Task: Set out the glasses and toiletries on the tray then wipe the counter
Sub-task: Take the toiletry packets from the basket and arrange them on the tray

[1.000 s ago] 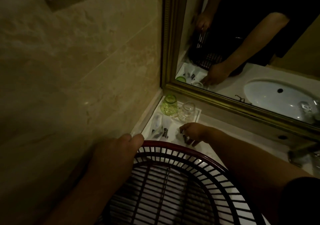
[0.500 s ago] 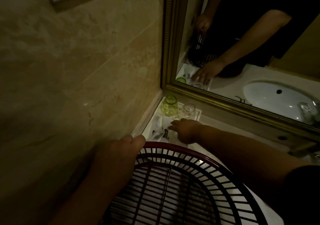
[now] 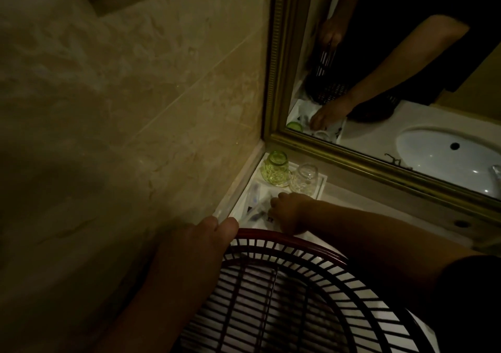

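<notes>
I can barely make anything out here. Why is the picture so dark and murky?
Head view: dim light, brightest on the white tray and the mirror's sink reflection; the left hand and basket lie in shadow; the packets under the right hand blur.

On the counter (image 3: 423, 223), the tray (image 3: 324, 180) sits in the corner between the side wall (image 3: 135, 108) and the mirror (image 3: 406, 81), two glasses (image 3: 275, 168) side by side at its back, toiletry packets (image 3: 253, 209) before them, a basket (image 3: 298, 285) nearest.

I see a green textured glass (image 3: 274, 168), a clear patterned glass (image 3: 304, 179), a white tray (image 3: 322, 184), a dark red slatted basket (image 3: 284, 285) at six o'clock, and a gold mirror frame (image 3: 276, 54).
</notes>
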`<action>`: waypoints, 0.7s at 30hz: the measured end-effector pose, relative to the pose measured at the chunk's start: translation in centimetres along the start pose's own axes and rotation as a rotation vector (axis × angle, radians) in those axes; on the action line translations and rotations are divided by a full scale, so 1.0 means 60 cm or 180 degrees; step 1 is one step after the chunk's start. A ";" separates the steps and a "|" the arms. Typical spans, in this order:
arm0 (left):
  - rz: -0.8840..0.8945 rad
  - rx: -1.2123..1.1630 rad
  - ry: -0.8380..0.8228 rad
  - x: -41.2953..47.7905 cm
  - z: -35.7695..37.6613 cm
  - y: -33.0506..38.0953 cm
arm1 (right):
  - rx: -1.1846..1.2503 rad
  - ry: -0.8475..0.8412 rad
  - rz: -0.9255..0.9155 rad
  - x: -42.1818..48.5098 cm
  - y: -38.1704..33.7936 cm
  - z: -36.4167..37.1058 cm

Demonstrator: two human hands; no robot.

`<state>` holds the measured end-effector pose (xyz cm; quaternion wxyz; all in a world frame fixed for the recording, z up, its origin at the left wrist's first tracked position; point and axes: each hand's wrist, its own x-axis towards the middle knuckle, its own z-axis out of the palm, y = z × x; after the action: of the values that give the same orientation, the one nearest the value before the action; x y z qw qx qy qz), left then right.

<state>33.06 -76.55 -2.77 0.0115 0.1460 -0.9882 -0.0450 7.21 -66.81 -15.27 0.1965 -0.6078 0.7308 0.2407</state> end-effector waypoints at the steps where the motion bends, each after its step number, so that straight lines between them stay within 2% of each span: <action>1: -0.0001 -0.0034 -0.0034 0.000 0.002 -0.001 | 0.0000 0.0163 -0.0022 0.005 -0.002 -0.003; 3: -0.0020 -0.0075 -0.0086 0.000 0.005 -0.002 | 0.0073 0.0447 -0.0077 0.015 -0.004 -0.009; 5: 0.0000 -0.0101 -0.0051 -0.003 0.005 -0.008 | 0.0115 0.0497 -0.0232 0.024 -0.007 -0.016; 11: -0.0120 -0.0140 -0.0205 -0.007 0.004 -0.014 | 0.0600 -0.0303 -0.0422 0.045 -0.031 -0.015; 16: -0.0102 -0.0176 -0.0279 -0.007 -0.003 -0.008 | 0.1111 -0.0213 -0.0260 0.036 -0.024 -0.002; 21: -0.0068 -0.0130 -0.0198 -0.006 -0.006 -0.005 | 0.0805 -0.0209 -0.0274 0.025 -0.017 0.001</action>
<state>33.52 -76.74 -2.45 -0.0168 0.1548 -0.9853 -0.0697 7.95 -68.12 -16.33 0.3055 -0.6008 0.7217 0.1578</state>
